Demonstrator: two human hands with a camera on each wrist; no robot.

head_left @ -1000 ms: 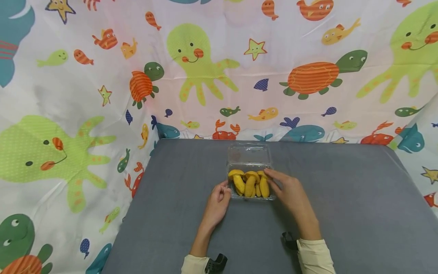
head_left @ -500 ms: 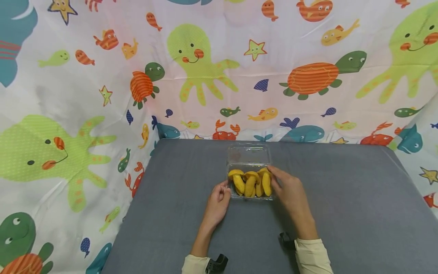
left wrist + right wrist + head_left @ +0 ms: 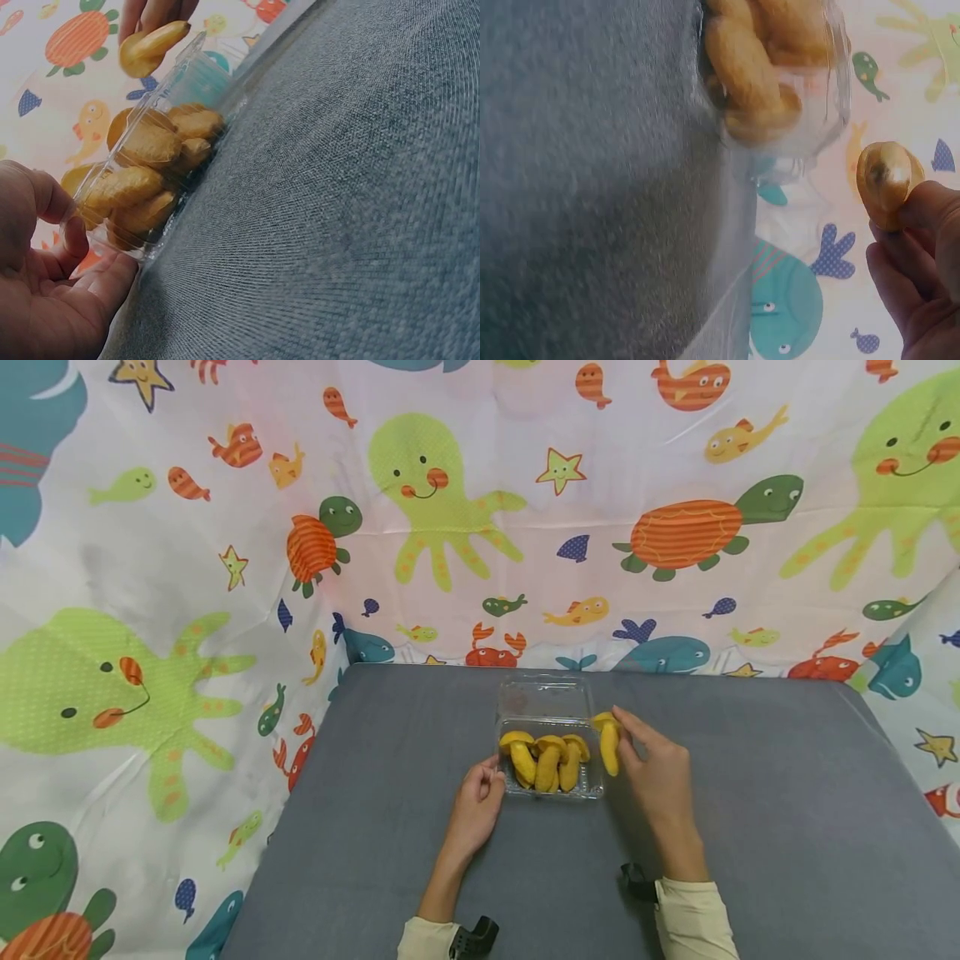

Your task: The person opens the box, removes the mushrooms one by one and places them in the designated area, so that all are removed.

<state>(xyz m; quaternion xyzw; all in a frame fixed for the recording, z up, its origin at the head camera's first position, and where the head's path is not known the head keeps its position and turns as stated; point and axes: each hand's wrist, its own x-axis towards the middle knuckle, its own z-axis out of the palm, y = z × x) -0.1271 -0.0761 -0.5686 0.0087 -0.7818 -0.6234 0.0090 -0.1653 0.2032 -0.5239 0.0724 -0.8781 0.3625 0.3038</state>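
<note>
The left hand (image 3: 477, 806) reaches from the near side to the left edge of the clear box (image 3: 592, 782), fingers curled in, its grip pinched on the box's wall. The right hand (image 3: 660, 777) slants in just beside the box's right edge; its grip is closed to a pinch on one yellow mushroom (image 3: 610, 750), cap up and stem hanging. More yellow mushrooms (image 3: 550, 765) lie inside the box, which rests on the grey counter (image 3: 360, 827), lid (image 3: 546, 699) open behind.
</note>
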